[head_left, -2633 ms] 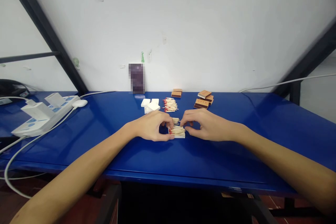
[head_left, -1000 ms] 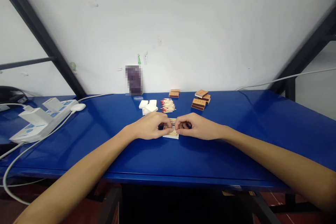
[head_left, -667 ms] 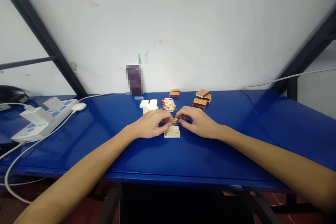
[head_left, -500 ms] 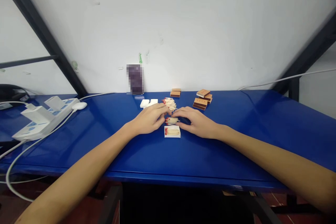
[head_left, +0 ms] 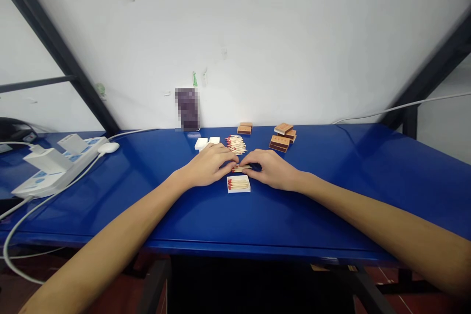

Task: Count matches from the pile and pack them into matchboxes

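Note:
A small bunch of red-tipped matches (head_left: 240, 169) lies between my two hands on the blue table. My left hand (head_left: 211, 164) has its thumb and fingers closed on the red-head end. From the other side, my right hand (head_left: 271, 169) pinches the bare-stick end. Its fingers partly hide the bunch. Just in front, a white matchbox tray (head_left: 239, 191) holds a layer of matches with their heads to the left. Behind the hands is a loose pile of matches (head_left: 236, 144).
Small white trays (head_left: 201, 143) sit behind my left hand. Brown matchbox sleeves (head_left: 279, 143) are stacked at the back right, with others (head_left: 245, 129) by the wall. A power strip (head_left: 59, 171) with cables lies at left. A pixelated dark rectangle (head_left: 188, 110) leans on the wall.
Both hands have closed in on the small bunch of matches, which now looks narrower and more covered by fingers. The whole view has shifted slightly.

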`<act>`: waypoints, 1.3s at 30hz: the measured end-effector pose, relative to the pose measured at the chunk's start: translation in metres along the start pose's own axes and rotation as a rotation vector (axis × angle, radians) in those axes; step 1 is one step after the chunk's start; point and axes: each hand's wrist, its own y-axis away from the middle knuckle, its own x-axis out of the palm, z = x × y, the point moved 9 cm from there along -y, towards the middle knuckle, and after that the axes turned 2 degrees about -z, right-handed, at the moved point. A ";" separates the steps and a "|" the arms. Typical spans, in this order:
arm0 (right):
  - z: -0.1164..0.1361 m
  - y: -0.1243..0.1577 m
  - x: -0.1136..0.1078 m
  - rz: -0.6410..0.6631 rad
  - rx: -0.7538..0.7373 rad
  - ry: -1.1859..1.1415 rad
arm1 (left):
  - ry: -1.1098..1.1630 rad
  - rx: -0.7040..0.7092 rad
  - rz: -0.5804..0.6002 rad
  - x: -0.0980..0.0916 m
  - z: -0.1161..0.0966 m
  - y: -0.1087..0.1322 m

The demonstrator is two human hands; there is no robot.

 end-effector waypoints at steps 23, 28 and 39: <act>-0.014 0.001 -0.005 -0.001 0.211 -0.185 | 0.010 0.019 0.000 0.000 -0.003 0.002; -0.011 0.002 -0.006 -0.031 0.146 -0.148 | 0.015 0.012 0.000 -0.001 -0.003 0.002; -0.020 0.002 -0.007 0.009 0.252 -0.184 | 0.008 0.017 0.017 0.002 -0.003 0.001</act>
